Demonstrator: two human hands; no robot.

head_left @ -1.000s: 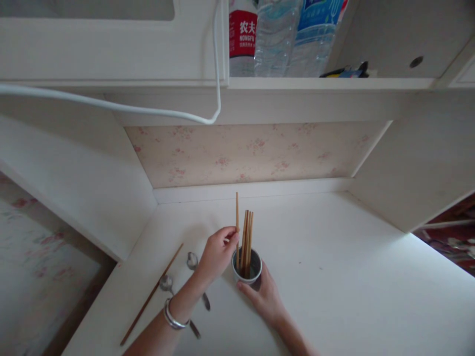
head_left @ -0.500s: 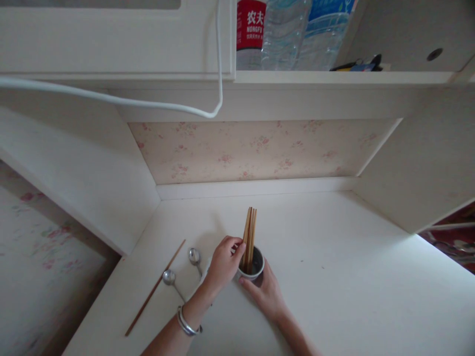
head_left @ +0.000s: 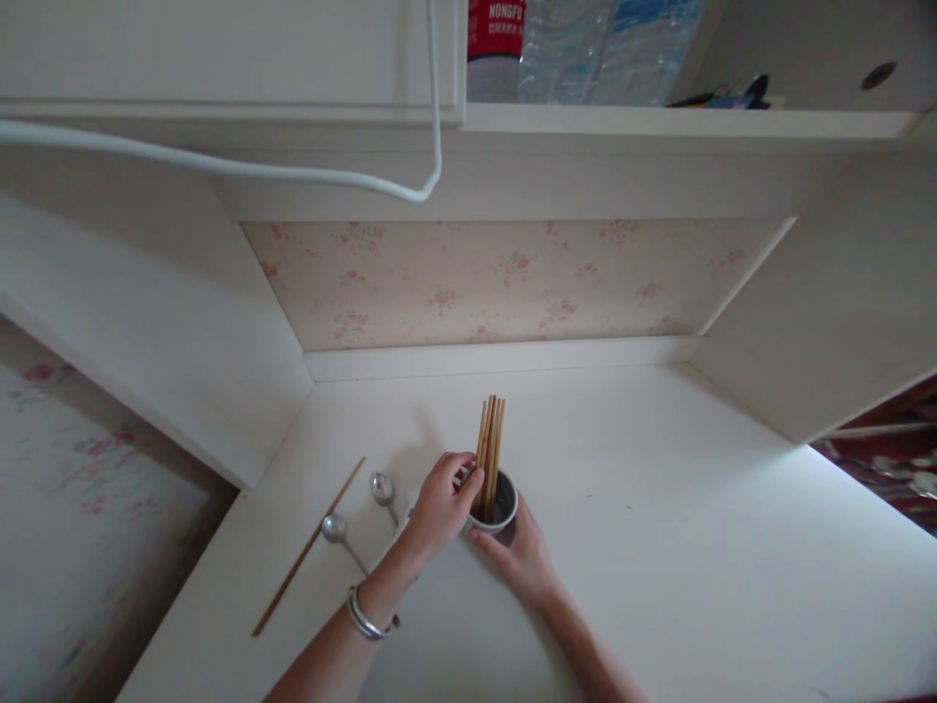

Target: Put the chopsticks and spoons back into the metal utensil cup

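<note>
Several wooden chopsticks (head_left: pixel 492 439) stand upright in a small cup (head_left: pixel 511 490) with a dark inside. My left hand (head_left: pixel 442 504), with a silver bracelet at the wrist, is closed with thumb and fingers around the chopsticks on the cup's left side. How many of them it grips is hidden. My right hand (head_left: pixel 525 558) wraps the cup from the right and front, thumb just below the rim. Left of my left hand lie two metal spoons, one nearer spoon (head_left: pixel 335 529) and one farther spoon (head_left: pixel 382 488). Beyond them a single chopstick (head_left: pixel 297 566) lies slanted.
The white desk (head_left: pixel 680 547) is bounded by side panels and a back wall with floral paper. Overhead is a shelf (head_left: pixel 659 121) with plastic water bottles (head_left: pixel 560 54). A white cable (head_left: pixel 293 174) hangs across the upper left. A pale object behind my left wrist is mostly hidden.
The camera view has tilted down slightly. The chopstick tops in the cup are spread a little wider, with the leftmost one standing apart. Both hands keep their hold.
</note>
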